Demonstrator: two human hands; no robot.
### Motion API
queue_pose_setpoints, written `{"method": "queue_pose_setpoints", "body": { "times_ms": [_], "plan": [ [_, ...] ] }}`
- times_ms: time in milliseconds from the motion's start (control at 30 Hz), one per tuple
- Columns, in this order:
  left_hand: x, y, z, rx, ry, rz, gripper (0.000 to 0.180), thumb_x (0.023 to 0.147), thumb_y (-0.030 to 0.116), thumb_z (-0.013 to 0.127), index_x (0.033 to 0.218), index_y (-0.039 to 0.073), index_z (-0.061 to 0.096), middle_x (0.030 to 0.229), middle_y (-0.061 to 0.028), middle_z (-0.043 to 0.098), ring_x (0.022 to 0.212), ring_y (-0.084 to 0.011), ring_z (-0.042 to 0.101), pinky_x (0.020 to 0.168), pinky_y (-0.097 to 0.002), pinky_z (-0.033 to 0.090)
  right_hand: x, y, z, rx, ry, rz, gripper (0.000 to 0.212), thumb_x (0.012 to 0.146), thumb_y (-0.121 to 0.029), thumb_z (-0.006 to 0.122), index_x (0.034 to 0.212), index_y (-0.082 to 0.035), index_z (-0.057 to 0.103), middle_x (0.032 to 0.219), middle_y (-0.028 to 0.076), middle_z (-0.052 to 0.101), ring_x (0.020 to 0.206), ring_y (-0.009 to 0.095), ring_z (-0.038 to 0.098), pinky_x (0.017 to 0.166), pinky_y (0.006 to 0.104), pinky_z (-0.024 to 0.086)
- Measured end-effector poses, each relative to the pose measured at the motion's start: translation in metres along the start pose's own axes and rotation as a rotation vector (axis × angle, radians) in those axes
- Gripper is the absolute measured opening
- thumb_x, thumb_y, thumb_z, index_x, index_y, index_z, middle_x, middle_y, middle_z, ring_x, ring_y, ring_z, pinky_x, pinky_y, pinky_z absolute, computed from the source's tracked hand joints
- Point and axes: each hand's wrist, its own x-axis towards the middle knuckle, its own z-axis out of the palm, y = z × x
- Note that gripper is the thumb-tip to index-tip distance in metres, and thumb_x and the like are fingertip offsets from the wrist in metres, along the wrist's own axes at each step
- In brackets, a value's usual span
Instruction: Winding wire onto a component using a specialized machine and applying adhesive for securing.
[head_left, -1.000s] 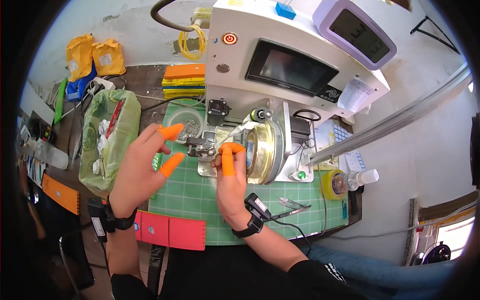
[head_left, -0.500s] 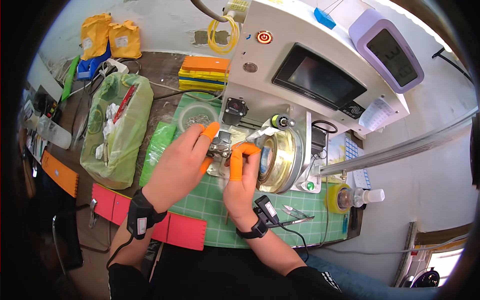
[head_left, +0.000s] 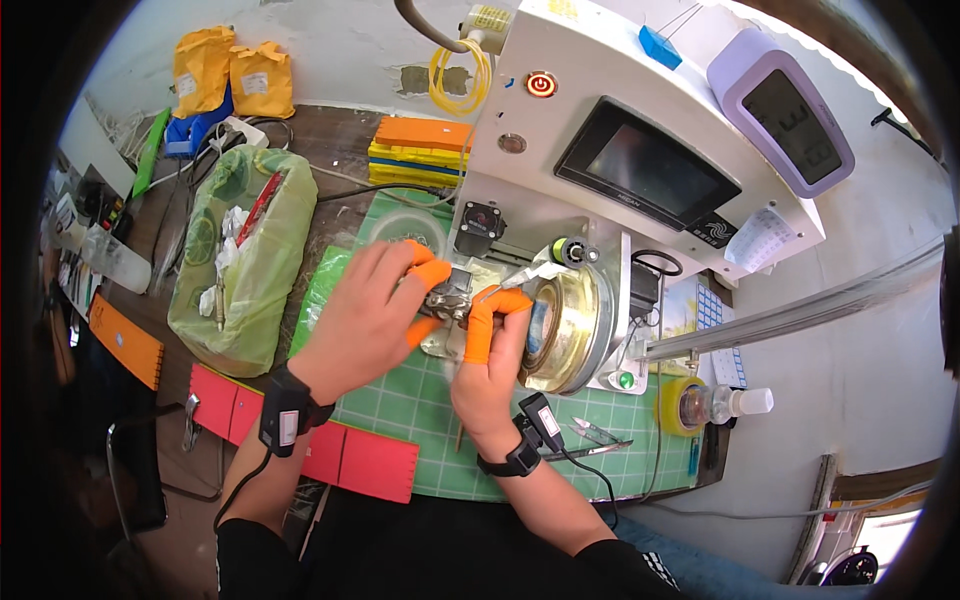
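Orange finger covers sit on fingers of both hands. My left hand (head_left: 360,315) reaches over the near rim of a round clear dish (head_left: 410,222) with small metal bits in it. Its thumb and forefinger are apart, beside a small metal fixture (head_left: 452,295) at the machine's front. My right hand (head_left: 487,375) is closed in a pinch right of that fixture, with the forefinger sharply bent. A thin shiny sliver shows at its fingertips, too small to name. Close to the right fingers is a wheel-like disc (head_left: 570,335) with a yellowish, shiny rim.
The white machine (head_left: 520,130) carries a dark screen (head_left: 645,165) and a purple clock (head_left: 785,115). A green cutting mat (head_left: 390,400) lies below, with tweezers (head_left: 590,448) on it. Left are a bag-lined box (head_left: 240,270) and red strips (head_left: 375,465). Tape (head_left: 680,405) stands right.
My left forefinger has lowered toward the metal fixture, and the left hand has shifted slightly near the dish. My right hand keeps its pinch. The whole view has shifted a little.
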Motion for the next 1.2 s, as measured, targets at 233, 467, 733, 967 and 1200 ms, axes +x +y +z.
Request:
{"method": "queue_pose_setpoints", "body": {
  "times_ms": [233, 467, 733, 967, 1200],
  "plan": [
    [0.001, -0.002, 0.008, -0.105, 0.285, 0.297, 0.028, 0.069, 0.006, 0.081, 0.097, 0.006, 0.079, 0.096, -0.0066, 0.068, 0.089, -0.0269, 0.069, 0.081, -0.0436, 0.059, 0.000, -0.002, 0.003, 0.017, -0.002, -0.028, 0.007, 0.114, -0.007, 0.048, 0.121, -0.007, 0.047, 0.114, 0.003, 0.050, 0.099, 0.010, 0.047, 0.092, 0.0267, 0.041],
    [0.002, -0.007, 0.022, -0.132, 0.361, 0.311, 0.022, 0.069, 0.007, 0.081, 0.090, 0.005, 0.079, 0.091, -0.0051, 0.069, 0.084, -0.0256, 0.070, 0.073, -0.0390, 0.060, 0.000, -0.003, 0.002, 0.026, -0.022, -0.014, 0.007, 0.113, -0.005, 0.048, 0.120, -0.007, 0.047, 0.114, 0.004, 0.050, 0.099, 0.011, 0.047, 0.093, 0.0270, 0.041],
    [-0.005, -0.010, 0.025, -0.114, 0.365, 0.305, 0.030, 0.068, 0.008, 0.090, 0.096, 0.004, 0.079, 0.092, -0.0086, 0.072, 0.087, -0.0304, 0.074, 0.078, -0.0426, 0.066, 0.001, 0.001, 0.001, -0.056, -0.011, -0.056, 0.008, 0.112, -0.003, 0.048, 0.119, -0.006, 0.047, 0.113, 0.004, 0.049, 0.100, 0.011, 0.048, 0.094, 0.0263, 0.042],
    [-0.005, -0.009, 0.022, -0.096, 0.341, 0.337, 0.032, 0.065, 0.003, 0.084, 0.097, 0.003, 0.080, 0.095, -0.0098, 0.072, 0.088, -0.0311, 0.074, 0.080, -0.0442, 0.067, 0.002, -0.001, 0.000, -0.071, -0.024, -0.068, 0.008, 0.112, -0.004, 0.049, 0.120, -0.006, 0.047, 0.114, 0.004, 0.049, 0.101, 0.011, 0.048, 0.094, 0.0270, 0.042],
    [-0.012, -0.002, 0.021, -0.067, 0.319, 0.271, 0.028, 0.073, 0.006, 0.078, 0.101, 0.005, 0.079, 0.105, -0.0084, 0.071, 0.100, -0.0308, 0.072, 0.085, -0.0425, 0.065, -0.005, 0.004, 0.000, 0.006, -0.028, 0.025, 0.012, 0.114, -0.008, 0.047, 0.126, -0.005, 0.047, 0.115, 0.006, 0.050, 0.105, 0.015, 0.052, 0.098, 0.0308, 0.045]
  ]
}}
